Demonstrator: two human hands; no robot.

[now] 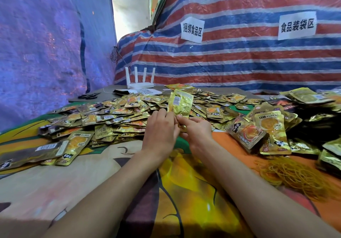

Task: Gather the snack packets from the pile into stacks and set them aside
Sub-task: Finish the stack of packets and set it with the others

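The held packet (180,102) stands upright above the middle of the tabletop (55,191), gold foil with its barcode side to the camera. The left hand (160,129) and right hand (196,129) touch each other and both pinch its lower end with curled fingers; whether they hold one packet or a thin bundle is hard to tell from this angle. Just behind it the pile (125,114) spreads loose and unsorted from the left edge across to the far edge, so in my judgement most of the gathering is left to do. Toward the right edge lie gathered stacks (258,132), some leaning, which suggests a fair start. Near the front right corner lies a heap of rubber bands (295,175). At the far left corner sit a white router (140,80) and scissors (88,96). The print on the packets is too small to read. On the striped tarpaulin (239,62) behind, one paper sign (192,29) reads 捆绑食品区 and the second sign (297,25) reads 食品装袋区.
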